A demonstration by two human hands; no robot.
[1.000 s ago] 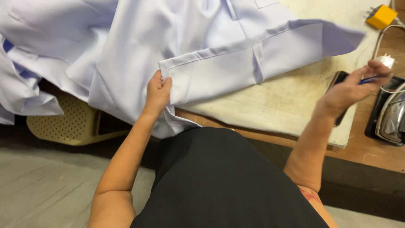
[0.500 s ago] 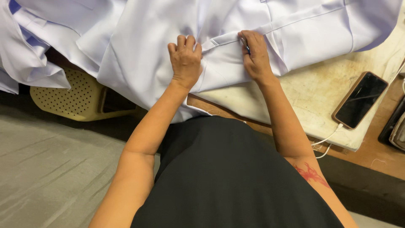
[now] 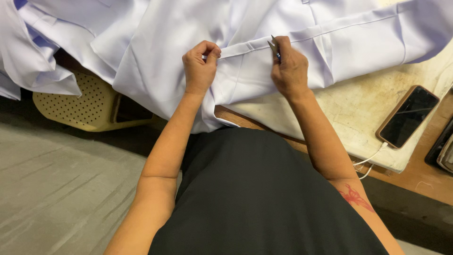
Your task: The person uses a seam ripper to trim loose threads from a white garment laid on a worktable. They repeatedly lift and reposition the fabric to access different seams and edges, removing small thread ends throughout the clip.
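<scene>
White garment hem [image 3: 245, 47] pinched, left fingers [image 3: 210, 52]

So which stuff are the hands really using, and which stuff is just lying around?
In use:
- left hand, pinching the folded hem
- right hand, holding small metal snips at the hem
- pale lilac garment, spread over the table edge

Just lying about:
- phone on its white cable
- cream padded board
- yellow perforated plastic seat
</scene>
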